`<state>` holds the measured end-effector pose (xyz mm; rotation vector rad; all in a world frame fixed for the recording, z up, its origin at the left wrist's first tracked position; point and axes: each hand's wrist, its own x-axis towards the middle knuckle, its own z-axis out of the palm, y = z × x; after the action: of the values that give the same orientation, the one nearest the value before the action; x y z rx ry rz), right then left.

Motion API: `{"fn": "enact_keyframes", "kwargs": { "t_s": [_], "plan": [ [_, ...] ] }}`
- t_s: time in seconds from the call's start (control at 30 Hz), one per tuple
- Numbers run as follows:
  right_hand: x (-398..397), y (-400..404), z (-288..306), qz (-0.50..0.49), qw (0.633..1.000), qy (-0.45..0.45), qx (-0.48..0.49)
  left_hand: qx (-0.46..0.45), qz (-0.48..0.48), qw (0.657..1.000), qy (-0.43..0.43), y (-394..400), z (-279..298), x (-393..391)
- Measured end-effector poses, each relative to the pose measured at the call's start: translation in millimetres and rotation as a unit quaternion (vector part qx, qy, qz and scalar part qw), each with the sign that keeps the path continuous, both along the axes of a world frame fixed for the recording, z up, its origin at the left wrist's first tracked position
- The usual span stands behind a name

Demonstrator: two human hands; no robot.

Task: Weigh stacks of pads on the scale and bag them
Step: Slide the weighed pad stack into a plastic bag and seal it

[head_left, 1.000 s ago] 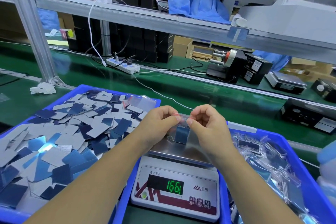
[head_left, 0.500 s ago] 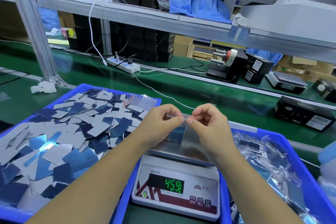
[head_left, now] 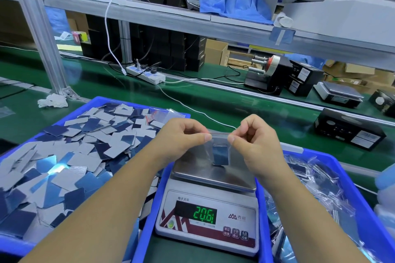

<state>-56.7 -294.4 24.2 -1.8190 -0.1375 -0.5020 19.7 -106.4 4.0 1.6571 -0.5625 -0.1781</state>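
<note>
Hands farther apart than a moment ago, with the top of the clear bag point(head_left: 215, 147) now pulled out into a straight line. Number on the scale point(head_left: 210, 205) down too: 20.6 in green now, 45.9 a moment ago. Left hand point(head_left: 181, 136) pinching the bag's top edge at one end, right hand point(head_left: 254, 136) pinching it at the other end, other fingers point(head_left: 205, 137) curled in. Bag hanging in the middle of the frame, just above the shiny scale plate; hard to tell if its bottom touches the plate. Inside the bag, a small stack of blue pads point(head_left: 220, 155), standing upright, long side up and down, leaning a little. Bag's top edge running left to right. Lower left of the frame: a blue bin point(head_left: 136, 100) full of loose blue and gray pads. Lower right: another blue bin point(head_left: 350, 179) with filled bags. Both bins and the scale on the green table point(head_left: 245, 113).
</note>
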Motion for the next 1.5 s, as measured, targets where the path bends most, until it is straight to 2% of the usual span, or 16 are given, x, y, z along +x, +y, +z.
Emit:
{"fn": "enact_keyframes", "kwargs": {
  "t_s": [0.2, 0.37, 0.53, 0.63, 0.7, 0.77, 0.87, 1.0, 1.5],
  "plan": [
    [-1, -1, 2, -0.007, 1.000, -0.004, -0.021, -0.005, 0.010, 1.000, -0.013, 2, 3, -1],
    [0, 0, -1, -0.053, 0.996, -0.060, -0.029, -0.032, 0.078, 0.993, -0.085, -9, 0, -3],
    [-2, 2, -8, -0.100, 0.974, -0.144, -0.146, -0.015, 0.084, 0.984, -0.156, -11, -4, -6],
    [-5, -5, -9, -0.029, 0.975, -0.068, -0.209, 0.047, 0.038, 0.987, -0.147, -2, -4, -8],
    [-5, -6, -12, 0.006, 0.961, 0.004, -0.276, 0.061, 0.026, 0.989, -0.130, 1, -4, -8],
    [-4, -5, -15, 0.009, 0.949, 0.037, -0.313, 0.069, 0.032, 0.989, -0.129, 2, -4, -10],
    [-3, -4, -14, -0.014, 0.957, 0.032, -0.289, 0.085, 0.049, 0.986, -0.138, -1, -4, -9],
    [-2, -4, -14, -0.045, 0.966, 0.024, -0.255, 0.048, 0.103, 0.986, -0.123, 0, -6, -5],
    [3, -1, -16, -0.065, 0.945, 0.022, -0.319, 0.033, 0.125, 0.983, -0.131, -1, -4, -5]
  ]
}}
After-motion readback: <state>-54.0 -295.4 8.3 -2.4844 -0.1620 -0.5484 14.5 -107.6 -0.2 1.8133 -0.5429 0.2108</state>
